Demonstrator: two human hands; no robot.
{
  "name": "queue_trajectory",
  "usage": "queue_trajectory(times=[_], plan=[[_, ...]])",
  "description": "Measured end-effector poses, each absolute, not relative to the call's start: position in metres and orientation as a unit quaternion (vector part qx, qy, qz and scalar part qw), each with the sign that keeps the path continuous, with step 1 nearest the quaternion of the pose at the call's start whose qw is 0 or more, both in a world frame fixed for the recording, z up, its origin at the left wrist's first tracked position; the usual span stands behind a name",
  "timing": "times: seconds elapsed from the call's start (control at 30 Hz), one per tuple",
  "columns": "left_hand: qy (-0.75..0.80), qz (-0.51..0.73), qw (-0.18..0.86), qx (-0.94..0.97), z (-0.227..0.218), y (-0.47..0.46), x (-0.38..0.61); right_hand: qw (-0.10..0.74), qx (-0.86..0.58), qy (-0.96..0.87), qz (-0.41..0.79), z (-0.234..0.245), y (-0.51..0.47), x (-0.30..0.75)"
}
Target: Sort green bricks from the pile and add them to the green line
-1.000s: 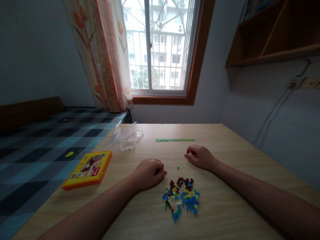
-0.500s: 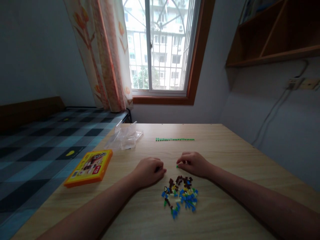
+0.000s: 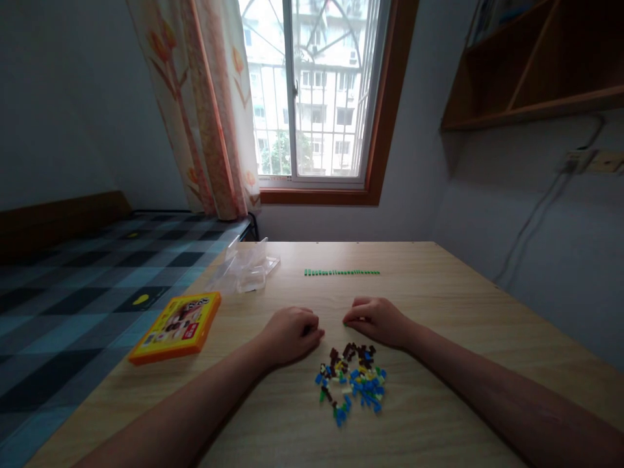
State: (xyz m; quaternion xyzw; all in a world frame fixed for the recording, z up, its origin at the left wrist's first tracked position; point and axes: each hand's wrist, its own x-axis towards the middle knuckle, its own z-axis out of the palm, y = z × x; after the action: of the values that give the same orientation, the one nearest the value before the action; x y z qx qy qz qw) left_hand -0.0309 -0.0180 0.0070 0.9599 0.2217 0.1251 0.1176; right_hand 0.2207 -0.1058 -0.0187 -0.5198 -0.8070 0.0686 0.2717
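Note:
A pile of tiny building bricks (image 3: 351,382), blue, brown, yellow and green, lies on the wooden table (image 3: 439,416) in front of me. My right hand (image 3: 377,320) rests just beyond the pile, its fingertips pinched on a small green brick (image 3: 345,322). My left hand (image 3: 291,334) lies curled in a loose fist to the left of the pile, and I cannot make out anything in it. Farther back a straight row of green bricks (image 3: 341,272) stretches across the table.
An orange-yellow flat box (image 3: 176,326) sits near the table's left edge. A clear plastic bag (image 3: 244,268) lies at the far left corner. A bed with a checked cover (image 3: 73,292) adjoins the table on the left. Window, curtain and wall shelf stand behind.
My right hand moved left and toward me to the lone green brick and closed its fingertips on it. My left hand stayed put.

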Motion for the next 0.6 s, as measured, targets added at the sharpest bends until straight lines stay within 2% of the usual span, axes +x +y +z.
queue_trajectory(times=[0.1, 0.3, 0.6], plan=[[0.223, 0.117, 0.125, 0.96, 0.008, -0.018, -0.031, 0.266, -0.511, -0.815, 0.054, -0.02, -0.102, 0.224], [0.221, 0.111, 0.125, 0.961, 0.01, -0.017, -0.031, 0.307, -0.575, -0.758, 0.022, -0.017, -0.106, 0.222], [0.223, 0.112, 0.129, 0.96, 0.011, -0.019, -0.031, 0.27, -0.583, -0.765, 0.033, -0.015, -0.111, 0.211]])
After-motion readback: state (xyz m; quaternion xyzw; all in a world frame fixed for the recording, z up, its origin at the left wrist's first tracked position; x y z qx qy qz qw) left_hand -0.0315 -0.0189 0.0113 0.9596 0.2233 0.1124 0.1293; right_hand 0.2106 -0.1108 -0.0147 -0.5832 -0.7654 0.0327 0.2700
